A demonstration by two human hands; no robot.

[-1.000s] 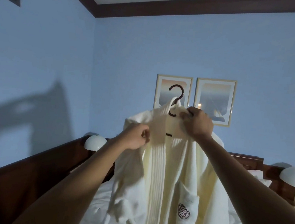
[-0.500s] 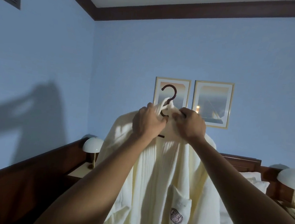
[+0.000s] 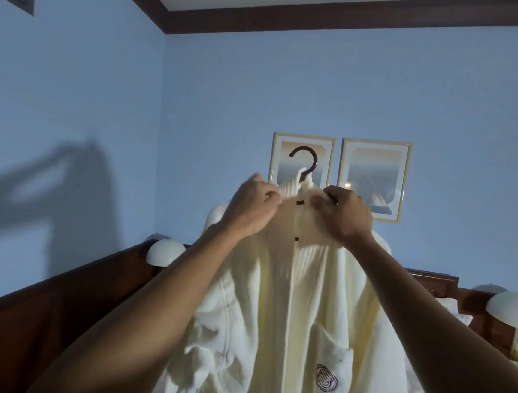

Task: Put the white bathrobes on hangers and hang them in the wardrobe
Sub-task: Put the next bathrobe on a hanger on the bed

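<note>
Head view, a blue-walled bedroom:

— What do the raised arms hold?

— A white bathrobe [image 3: 288, 308], lifted at collar height in front of the far wall. It is cream-white terry with a ribbed shawl collar, its two front edges meeting down the middle. A patch pocket low on the right side of the frame carries a dark, looping embroidered emblem [image 3: 325, 383].

— And the hanger?

— A dark hanger [image 3: 305, 161] sits inside the neck; only its curved hook clears the collar, and two dark bits show in the gap between the front edges.

— The hands?

— The left hand [image 3: 250, 209] pinches the collar's left edge with curled fingers. The right hand [image 3: 345, 218] grips the right side of the collar the same way, knuckles toward the camera.

— The setting?

— Two framed pictures [image 3: 373, 179] hang on the wall behind the hook. A dark wooden headboard [image 3: 432, 279] runs below, with a domed white lamp [image 3: 165, 252] at left and another at the right edge. The robe's shadow falls on the left wall.
</note>
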